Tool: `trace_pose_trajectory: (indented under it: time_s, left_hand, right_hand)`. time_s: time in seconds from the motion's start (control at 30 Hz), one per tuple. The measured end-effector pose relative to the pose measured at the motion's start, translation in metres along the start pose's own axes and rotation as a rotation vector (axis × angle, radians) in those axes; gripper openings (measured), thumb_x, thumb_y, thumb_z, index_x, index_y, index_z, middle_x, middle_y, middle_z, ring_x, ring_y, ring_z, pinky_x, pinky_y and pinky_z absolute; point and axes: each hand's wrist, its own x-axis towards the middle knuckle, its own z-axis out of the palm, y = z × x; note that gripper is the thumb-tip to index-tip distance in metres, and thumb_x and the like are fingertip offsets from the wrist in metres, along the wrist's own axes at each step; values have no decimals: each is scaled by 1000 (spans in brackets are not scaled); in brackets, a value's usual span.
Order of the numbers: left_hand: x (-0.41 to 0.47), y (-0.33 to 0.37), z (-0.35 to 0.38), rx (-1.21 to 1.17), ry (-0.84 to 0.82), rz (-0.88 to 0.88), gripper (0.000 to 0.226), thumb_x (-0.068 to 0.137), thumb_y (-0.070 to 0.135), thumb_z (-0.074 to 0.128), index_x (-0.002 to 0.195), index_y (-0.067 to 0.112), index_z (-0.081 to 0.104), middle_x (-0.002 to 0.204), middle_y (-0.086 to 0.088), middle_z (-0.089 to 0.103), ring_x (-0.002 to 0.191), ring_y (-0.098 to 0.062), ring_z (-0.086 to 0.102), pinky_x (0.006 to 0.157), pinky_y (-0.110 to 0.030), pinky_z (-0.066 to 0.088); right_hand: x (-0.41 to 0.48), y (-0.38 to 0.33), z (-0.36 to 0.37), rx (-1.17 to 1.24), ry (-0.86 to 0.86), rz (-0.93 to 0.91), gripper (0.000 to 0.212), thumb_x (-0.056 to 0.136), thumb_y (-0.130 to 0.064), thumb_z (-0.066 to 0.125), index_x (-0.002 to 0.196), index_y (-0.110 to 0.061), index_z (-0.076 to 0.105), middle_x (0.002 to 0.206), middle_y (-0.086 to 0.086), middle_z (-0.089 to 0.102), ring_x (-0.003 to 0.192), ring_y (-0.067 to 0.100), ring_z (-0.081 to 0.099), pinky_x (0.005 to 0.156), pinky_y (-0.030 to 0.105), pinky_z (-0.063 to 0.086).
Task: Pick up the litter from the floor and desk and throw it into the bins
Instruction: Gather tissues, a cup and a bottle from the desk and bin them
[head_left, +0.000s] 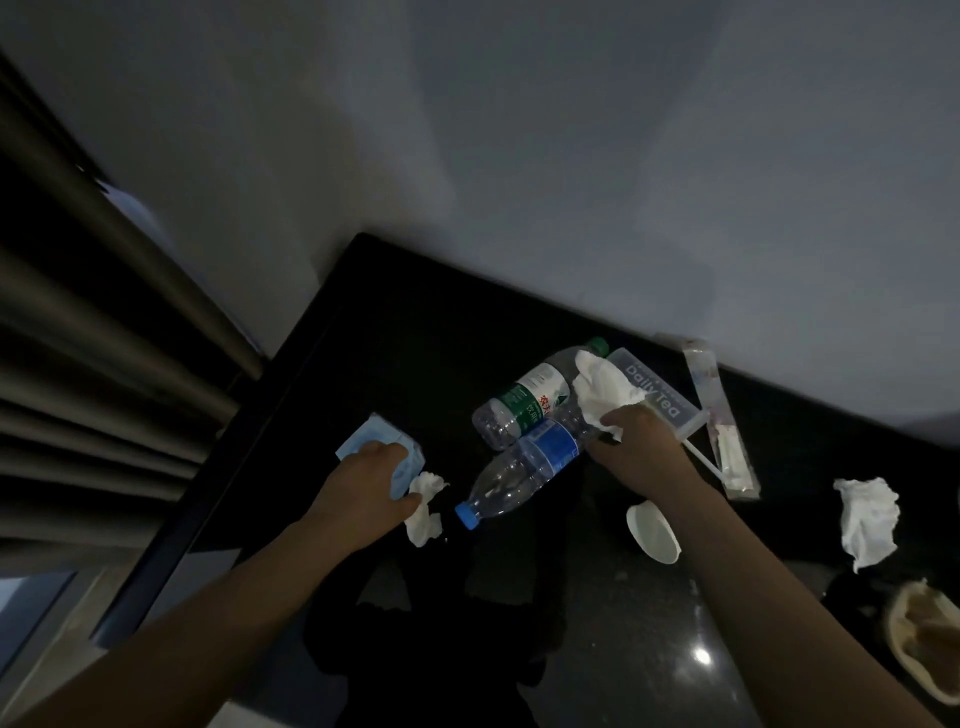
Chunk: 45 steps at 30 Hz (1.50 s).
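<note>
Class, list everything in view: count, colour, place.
desk: one, black, against the wall.
green-labelled bottle: one, clear, lying mid-desk.
blue-labelled bottle: one, clear, lying in front of it.
tissues: three, white; by left hand, in right hand, far right.
blue mask: one, under left hand.
tea cup: one, clear, lying behind right hand.
straw: one, white, beside right hand.
wrapper: one, clear, beside cup.
lid: one, white, near right wrist.
brown dish: one, right edge.
curtain: one, grey, left.
left hand: grips mask.
right hand: grips tissue.
</note>
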Motion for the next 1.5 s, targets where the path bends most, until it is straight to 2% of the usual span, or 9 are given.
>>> trace_pose_trajectory:
  time_s: [0.13,0.47,0.7,0.83,0.97,1.13,1.2,1.37,1.5]
  left_hand:
    - [-4,3,-2,-28,5,5,30,85,29,65,107,10,55,105,-1,57,96,-16,58,76,-22,44]
    - [-30,-6,-16,-54,60,-57,47,88,26,64,130,10,48,130,-11,48,113,-20,52,82,-16,36]
    - [-45,-27,-20,-70,102,-92,45,83,29,68,123,11,54,119,-11,55,105,-21,57,87,-30,48]
    - [-45,-28,-15,-118,126,-54,63,78,34,74,131,13,46,126,-9,50,114,-23,52,92,-30,45]
    - [-32,-13,-4,-104,133,-67,96,75,48,74,149,19,21,151,-11,21,137,-29,27,110,-40,33]
    - [0,9,8,-69,79,-210,103,74,60,68,151,30,7,157,-5,-9,144,-33,-3,113,-51,25]
    - [10,14,15,-13,49,-223,105,72,60,69,151,29,8,157,-7,-10,144,-35,-5,113,-52,26]
    - [19,19,30,157,-30,-258,98,69,59,71,147,29,19,152,-9,7,139,-37,7,103,-51,38]
    - [21,13,36,214,-11,-244,97,67,59,73,145,27,25,147,-11,13,134,-36,14,100,-48,42]
  right_hand:
    - [-7,-4,4,33,17,-4,42,91,-25,62,129,-9,55,129,10,54,96,13,51,81,23,40]
    - [-67,-65,37,72,-45,-431,24,87,-20,61,109,-9,63,111,0,57,94,12,58,81,16,43]
    - [-80,-94,70,104,-227,-606,45,83,-21,68,126,-11,59,130,3,54,113,17,56,97,27,45]
    - [-82,-82,65,122,-211,-563,42,86,-24,66,126,-15,57,128,-2,53,107,10,55,92,17,43]
    - [-84,-56,52,120,-161,-493,31,87,-23,64,118,-23,60,118,-8,56,102,4,54,86,14,42]
    - [-90,-25,42,139,-154,-396,38,87,-22,64,124,-29,57,112,-17,45,99,-2,48,87,15,43]
    - [-92,-16,40,147,-161,-352,39,88,-22,64,126,-27,56,113,-17,43,100,0,49,91,20,45]
    - [-91,7,43,171,-175,-246,39,89,-26,64,128,-26,55,115,-17,42,92,-3,50,77,4,38]
    - [-88,14,44,174,-161,-214,41,88,-27,65,128,-26,56,114,-16,43,86,-4,51,70,2,38]
